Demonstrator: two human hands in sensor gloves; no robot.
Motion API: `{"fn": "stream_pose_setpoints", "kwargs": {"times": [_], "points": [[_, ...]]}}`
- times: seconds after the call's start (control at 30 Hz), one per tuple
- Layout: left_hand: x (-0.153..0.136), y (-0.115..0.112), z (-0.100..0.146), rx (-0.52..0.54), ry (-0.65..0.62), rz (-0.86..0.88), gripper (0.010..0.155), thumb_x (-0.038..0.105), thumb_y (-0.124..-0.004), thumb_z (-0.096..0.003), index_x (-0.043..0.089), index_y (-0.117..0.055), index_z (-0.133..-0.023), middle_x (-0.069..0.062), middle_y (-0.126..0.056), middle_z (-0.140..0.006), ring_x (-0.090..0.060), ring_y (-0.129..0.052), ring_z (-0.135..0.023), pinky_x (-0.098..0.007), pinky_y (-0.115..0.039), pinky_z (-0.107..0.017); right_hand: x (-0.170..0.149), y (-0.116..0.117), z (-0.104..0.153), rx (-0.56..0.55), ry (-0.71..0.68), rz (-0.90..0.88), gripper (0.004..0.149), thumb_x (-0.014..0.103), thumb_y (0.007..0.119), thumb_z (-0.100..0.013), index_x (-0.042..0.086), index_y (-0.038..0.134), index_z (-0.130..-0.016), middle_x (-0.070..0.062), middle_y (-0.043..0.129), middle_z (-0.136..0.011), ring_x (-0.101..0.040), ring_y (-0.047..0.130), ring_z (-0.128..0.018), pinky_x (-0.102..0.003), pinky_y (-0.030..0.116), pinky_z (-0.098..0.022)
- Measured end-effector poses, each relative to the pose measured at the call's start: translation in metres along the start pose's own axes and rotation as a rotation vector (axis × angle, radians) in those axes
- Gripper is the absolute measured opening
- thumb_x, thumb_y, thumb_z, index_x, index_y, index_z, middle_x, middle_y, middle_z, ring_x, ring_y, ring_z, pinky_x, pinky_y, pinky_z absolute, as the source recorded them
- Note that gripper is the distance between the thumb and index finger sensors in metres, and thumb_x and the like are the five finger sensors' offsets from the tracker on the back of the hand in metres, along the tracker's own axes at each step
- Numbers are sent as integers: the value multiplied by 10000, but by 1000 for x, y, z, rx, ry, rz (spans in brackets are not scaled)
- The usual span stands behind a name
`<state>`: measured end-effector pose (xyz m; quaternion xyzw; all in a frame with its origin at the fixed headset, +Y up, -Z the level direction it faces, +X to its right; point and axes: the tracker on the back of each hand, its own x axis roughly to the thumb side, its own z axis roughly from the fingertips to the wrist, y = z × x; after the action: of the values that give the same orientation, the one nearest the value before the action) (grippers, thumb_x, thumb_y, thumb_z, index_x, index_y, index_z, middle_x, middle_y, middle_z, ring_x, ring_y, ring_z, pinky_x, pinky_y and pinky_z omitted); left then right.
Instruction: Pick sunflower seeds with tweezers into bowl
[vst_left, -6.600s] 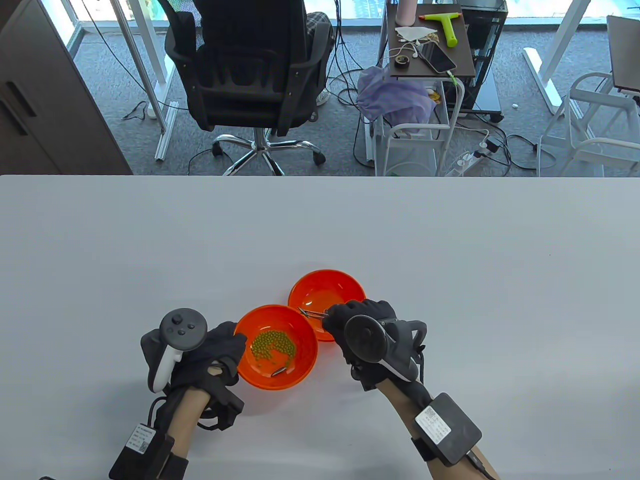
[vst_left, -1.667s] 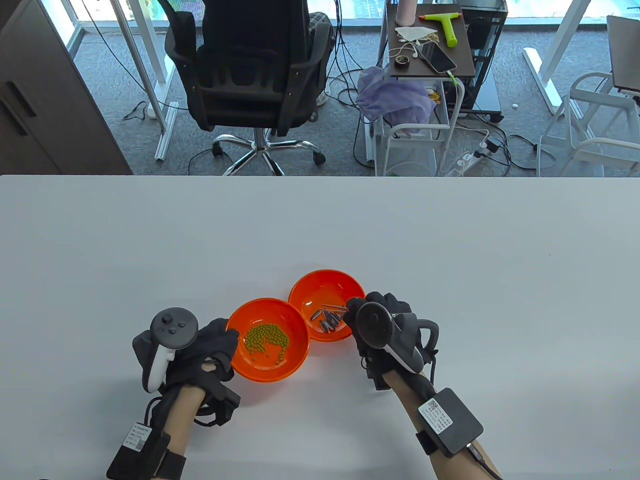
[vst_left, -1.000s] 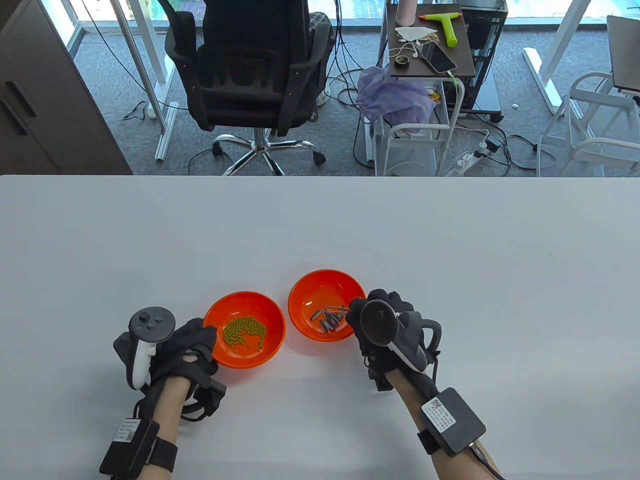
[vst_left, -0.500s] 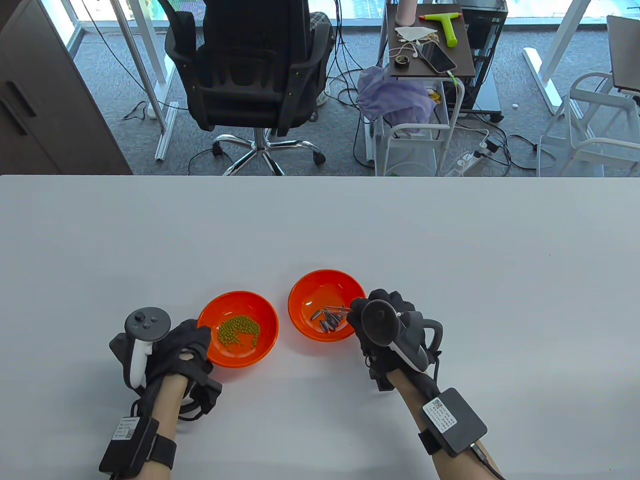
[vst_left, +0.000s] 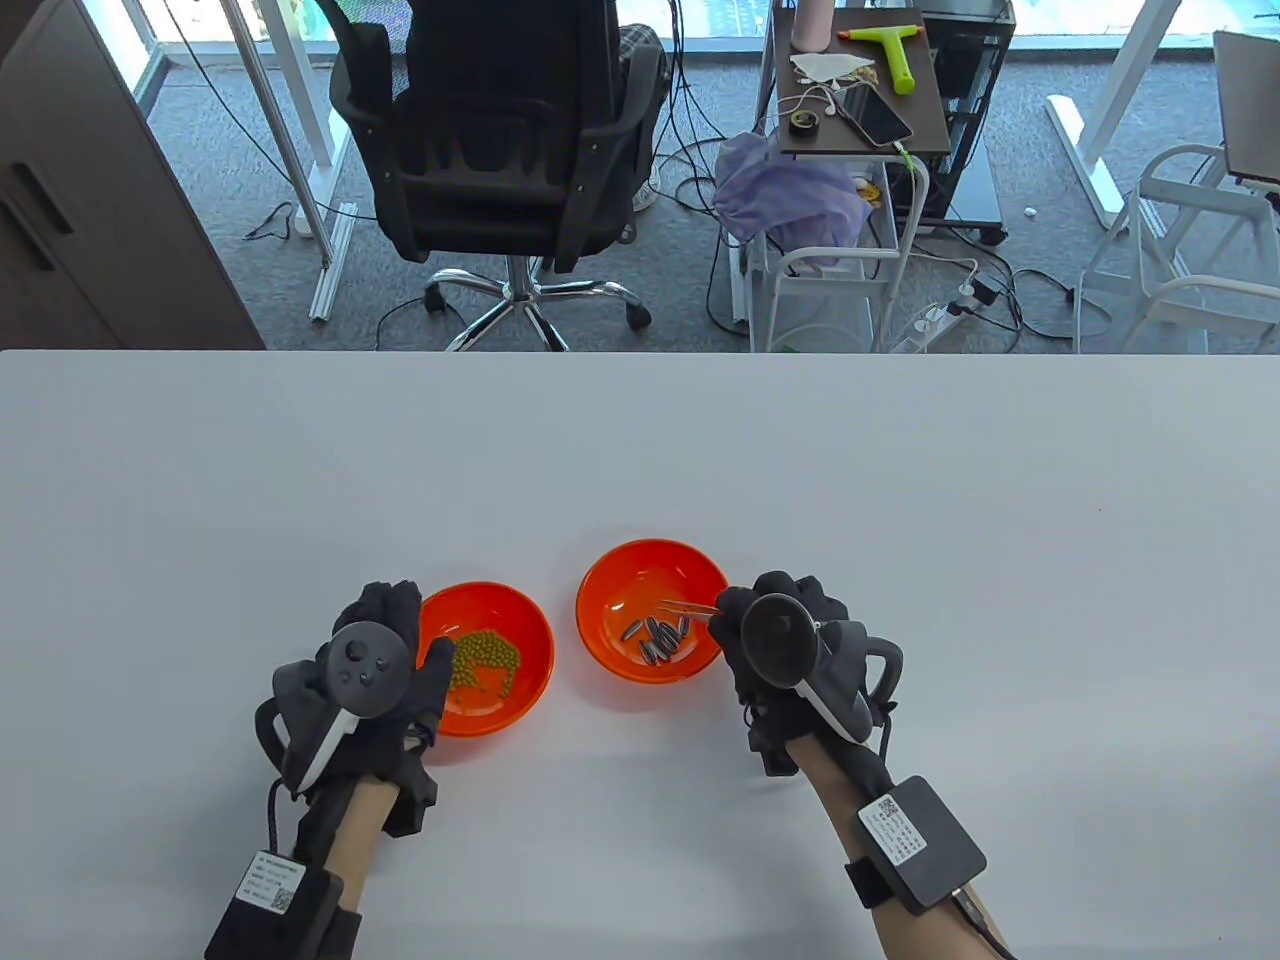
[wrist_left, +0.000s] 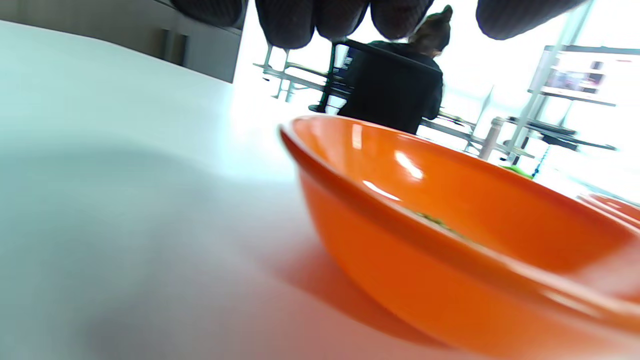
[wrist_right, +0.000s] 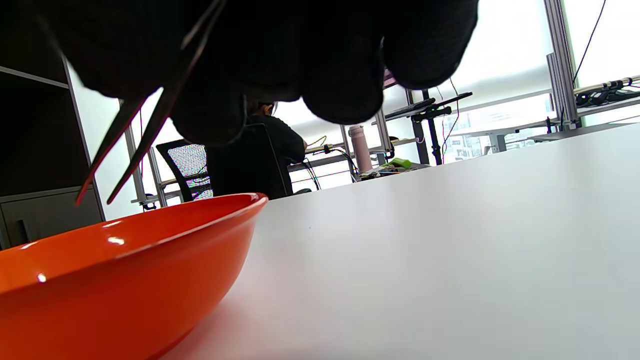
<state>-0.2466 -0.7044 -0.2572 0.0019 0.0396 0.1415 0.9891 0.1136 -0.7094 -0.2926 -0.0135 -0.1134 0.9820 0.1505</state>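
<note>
Two orange bowls stand side by side. The left bowl (vst_left: 535, 640) holds green beans (vst_left: 485, 660); the right bowl (vst_left: 600, 580) holds several sunflower seeds (vst_left: 660, 640). My right hand (vst_left: 725, 610) pinches metal tweezers (vst_left: 688, 607) at the right bowl's right rim, tips over the seeds. In the right wrist view the tweezers (wrist_right: 135, 125) hang above the bowl (wrist_right: 125, 280) with tips apart and nothing between them. My left hand (vst_left: 405, 640) lies spread at the left bowl's left rim. In the left wrist view its fingertips (wrist_left: 290, 20) hang above the bowl (wrist_left: 400, 250).
The white table (vst_left: 900, 480) stretches wide around the bowls. Beyond its far edge are an office chair (vst_left: 500, 130) and a cart (vst_left: 860, 100) on the floor.
My left hand slid the bean bowl left, away from the seed bowl, then let go of its rim and spread its fingers. My right hand with the tweezers shifted slightly right.
</note>
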Motion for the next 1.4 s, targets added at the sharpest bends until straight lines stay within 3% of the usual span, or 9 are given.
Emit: {"fn": "stream_pose_setpoints", "kwargs": {"times": [0.23, 0.53, 0.73, 1.4], "points": [[31, -11, 8, -55, -163, -145, 726, 558, -678, -480, 296, -422, -1106, 1, -377, -1224, -290, -389, -1181, -606, -341, -812, -17, -11, -1, -31, 35, 8, 384, 488, 859, -320, 358, 1029, -638, 118, 929, -624, -204, 902, -691, -470, 736, -651], [38, -17, 9, -91, -182, -157, 730, 557, -672, -483, 290, -408, -1109, -3, -370, -1225, -285, -377, -1181, -605, -323, -810, -65, -18, 3, -21, 100, 91, 383, 491, 862, -318, 359, 1033, -634, 123, 932, -624, -208, 897, -702, -471, 732, -655], [39, -18, 10, -93, -180, -155, 724, 553, -673, -482, 292, -416, -1106, 2, -375, -1225, -284, -378, -1180, -604, -320, -809, -90, -9, 6, 33, 102, 148, 382, 494, 865, -316, 363, 1036, -631, 128, 932, -630, -209, 890, -718, -470, 730, -660], [38, -20, 9, -109, -166, -164, 730, 551, -670, -484, 283, -402, -1108, -6, -371, -1225, -287, -378, -1180, -604, -314, -808, -81, 25, 7, 207, 0, 435, 421, 507, 866, -305, 361, 1034, -662, 116, 906, -698, -227, 876, -763, -482, 718, -667]]}}
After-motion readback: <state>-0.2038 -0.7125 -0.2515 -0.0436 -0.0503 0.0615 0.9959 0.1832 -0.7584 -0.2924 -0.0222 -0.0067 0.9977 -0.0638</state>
